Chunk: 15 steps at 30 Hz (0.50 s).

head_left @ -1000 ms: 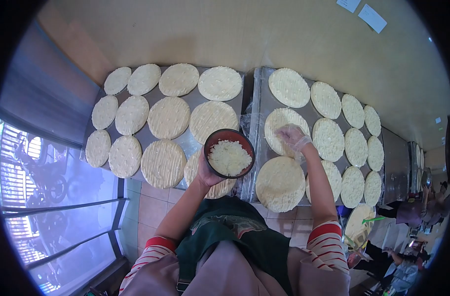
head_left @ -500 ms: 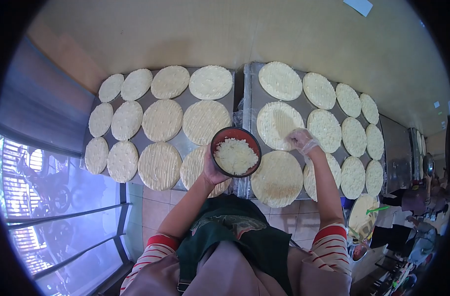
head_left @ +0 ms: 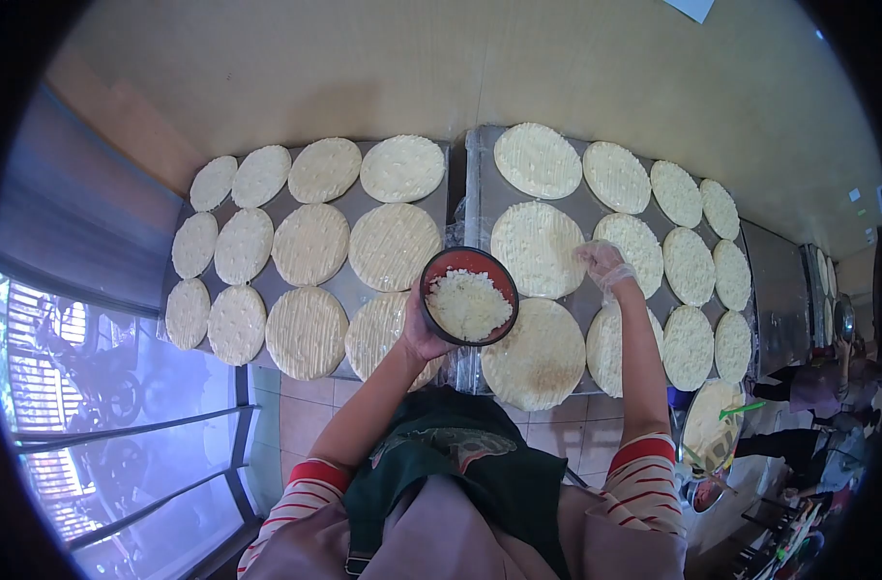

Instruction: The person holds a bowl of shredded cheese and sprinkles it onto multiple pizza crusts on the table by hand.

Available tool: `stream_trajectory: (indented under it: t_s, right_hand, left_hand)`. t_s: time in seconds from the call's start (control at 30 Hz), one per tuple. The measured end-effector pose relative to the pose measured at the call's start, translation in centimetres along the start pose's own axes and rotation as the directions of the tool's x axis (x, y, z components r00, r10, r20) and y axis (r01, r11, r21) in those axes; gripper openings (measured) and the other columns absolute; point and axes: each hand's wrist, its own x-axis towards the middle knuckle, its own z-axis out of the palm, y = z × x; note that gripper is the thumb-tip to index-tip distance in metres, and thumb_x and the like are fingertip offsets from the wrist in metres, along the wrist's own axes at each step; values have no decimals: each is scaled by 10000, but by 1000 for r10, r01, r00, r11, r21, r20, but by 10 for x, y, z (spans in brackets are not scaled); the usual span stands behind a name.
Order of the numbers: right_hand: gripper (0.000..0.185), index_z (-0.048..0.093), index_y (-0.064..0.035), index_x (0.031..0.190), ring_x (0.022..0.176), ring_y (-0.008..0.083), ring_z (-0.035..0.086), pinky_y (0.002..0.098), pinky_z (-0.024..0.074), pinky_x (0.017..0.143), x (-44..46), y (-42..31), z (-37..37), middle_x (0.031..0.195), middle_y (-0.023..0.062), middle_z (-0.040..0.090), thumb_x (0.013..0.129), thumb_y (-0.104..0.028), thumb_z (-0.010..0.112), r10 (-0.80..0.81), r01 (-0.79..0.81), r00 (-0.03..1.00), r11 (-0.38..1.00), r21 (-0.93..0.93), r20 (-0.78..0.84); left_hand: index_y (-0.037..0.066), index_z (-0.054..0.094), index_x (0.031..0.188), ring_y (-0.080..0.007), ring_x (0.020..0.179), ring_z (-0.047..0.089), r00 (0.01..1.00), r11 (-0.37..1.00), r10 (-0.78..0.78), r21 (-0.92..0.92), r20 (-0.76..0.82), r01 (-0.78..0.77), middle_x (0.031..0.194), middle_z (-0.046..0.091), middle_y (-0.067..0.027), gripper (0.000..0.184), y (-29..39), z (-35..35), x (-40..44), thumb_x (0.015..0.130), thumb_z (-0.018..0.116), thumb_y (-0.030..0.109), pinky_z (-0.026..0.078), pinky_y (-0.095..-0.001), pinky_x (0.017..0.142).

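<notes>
My left hand (head_left: 420, 331) is wrapped round the side of a black bowl (head_left: 500, 277) with a red inside, held above the gap between two tables. White, crumbly grated topping (head_left: 468, 305) fills its lower part. My right hand (head_left: 605, 263), in a clear plastic glove, hovers at the right edge of a large round flat cake (head_left: 538, 253) with a cream-coloured, ridged top. Its fingers are bunched together, and anything between them is hidden. Closest to me lies another round cake (head_left: 534, 356) with a browner patch. A cake with a crumbly top (head_left: 639, 253) is partly behind the glove.
Several more round cakes stand in rows on the left metal table (head_left: 359, 198) and the right metal table (head_left: 596, 222). A wall (head_left: 383, 58) rises behind them. At the far right, people (head_left: 828, 387) are near a basin (head_left: 714, 425) with a green-handled tool. Windows (head_left: 122, 387) are at left.
My right hand has shifted slightly up and right, from the cake's lower right to its right edge. The bowl has stayed nearly in place while the view moved a little.
</notes>
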Motion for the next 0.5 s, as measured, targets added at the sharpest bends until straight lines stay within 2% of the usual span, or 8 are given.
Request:
stream_trajectory:
  t_s: [0.03,0.07,0.13,0.27,0.33,0.37,0.43,0.5]
  right_hand:
    - [145,684,-75,861,768,317,637,362,502,695,3,11,5,815,153,656,754,-94,589,-73,73,996,997,4,-51]
    - [145,684,-75,861,768,317,637,362,502,695,8,14,5,815,153,656,754,-94,589,-74,75,996,997,5,-51]
    - [140,678,-90,854,722,309,636,356,499,655,19,20,6,766,136,651,753,-89,581,72,-68,997,994,82,-42]
    - [177,670,-94,883,707,233,624,317,490,655,43,22,0,797,103,659,739,-55,574,98,-98,995,995,-28,-16]
    - [137,660,-102,835,689,237,616,321,491,645,54,26,5,757,96,643,733,-58,580,-72,66,994,996,-68,-87]
    - [137,660,-102,835,689,237,616,321,491,645,60,30,10,757,96,643,733,-58,580,-73,67,994,996,-67,-86]
    - [122,663,-111,823,707,252,613,333,491,664,72,37,21,730,101,625,731,-74,592,-233,222,955,972,-81,-182]
    - [124,663,-107,829,734,265,614,343,490,684,80,38,22,757,105,630,727,-82,597,-221,212,967,974,-76,-128]
  left_hand:
    - [123,376,1381,-361,1269,395,1000,1000,4,6,-4,-4,1403,398,-141,802,-1,1,1,799,450,671,299,-555,1041]
    - [123,376,1381,-361,1269,395,1000,1000,6,7,-5,-6,1403,398,-141,802,-1,1,2,799,450,671,299,-555,1041]
    - [121,382,1376,-360,1267,399,1000,1000,8,-3,5,-8,1398,405,-140,802,-2,2,3,795,461,668,302,-555,1039]
    - [120,389,1371,-357,1261,405,1000,1000,4,-7,4,-4,1393,410,-139,806,-3,4,6,792,459,676,303,-556,1037]
    - [120,396,1366,-355,1256,411,1000,1000,6,6,3,-6,1387,418,-137,806,-4,6,7,791,457,682,309,-555,1034]
    - [120,396,1366,-355,1256,411,1000,1000,8,6,2,-8,1387,418,-137,806,-5,6,8,791,457,682,309,-555,1034]
    - [122,399,1364,-353,1253,416,1000,1000,8,11,10,-9,1381,425,-137,790,-5,8,9,800,453,672,313,-553,1032]
    - [123,400,1364,-353,1251,418,1000,1000,1,4,8,-1,1379,428,-137,782,-4,10,10,806,445,668,314,-552,1032]
